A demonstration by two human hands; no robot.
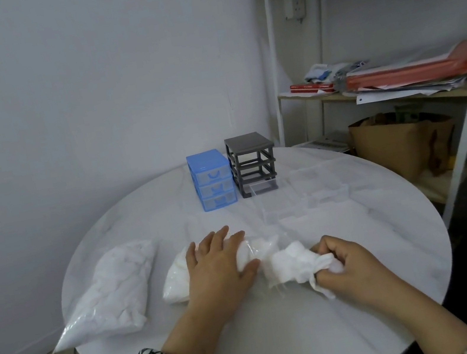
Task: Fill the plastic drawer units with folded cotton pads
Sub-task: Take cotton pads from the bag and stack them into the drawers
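the left hand lies flat with straight fingers on the open plastic bag of cotton pads near the front edge of the round desk, pressing it down, most likely so the bag stays put while pads are drawn out. the right hand is curled round a bunch of white cotton pads at the bag's mouth, gripping them just beside the left hand's thumb. a 2nd, fuller bag of pads rests at the left edge, partly overhanging it, apparently kept in reserve.

toward the far edge stand 2 plastic drawer units side by side: the blue unit with its 3 drawers pushed in, and the grey unit, whose upper slots are empty and whose bottom clear drawer is pulled partway out. 2 more clear drawers sit on the desk to the right of the middle, within reach, seemingly laid out to take the pads. they look empty, so the filling seems hardly begun.
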